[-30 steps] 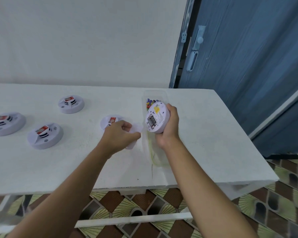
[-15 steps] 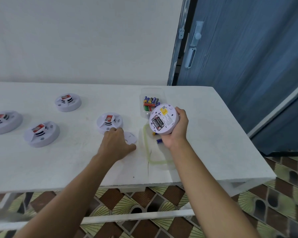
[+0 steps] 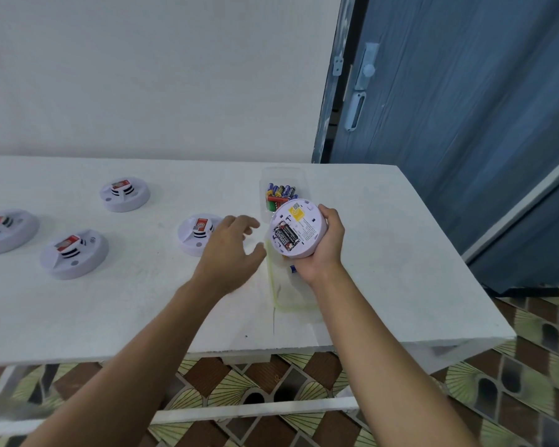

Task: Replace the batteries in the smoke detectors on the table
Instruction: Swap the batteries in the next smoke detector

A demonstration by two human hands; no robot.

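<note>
Bare table (image 3: 126,311) lies near and left of my left hand (image 3: 231,253). Just far-left of it sits a resting detector (image 3: 191,240); to the right, the held detector (image 3: 299,230) and battery tub (image 3: 300,182) block the way.

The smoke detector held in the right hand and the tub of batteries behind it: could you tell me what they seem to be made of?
Smoke detector: looks like moulded white plastic, matte, with smooth rounded edges and a yellow label. Tub: probably clear thin plastic, since the batteries show through its walls.
</note>
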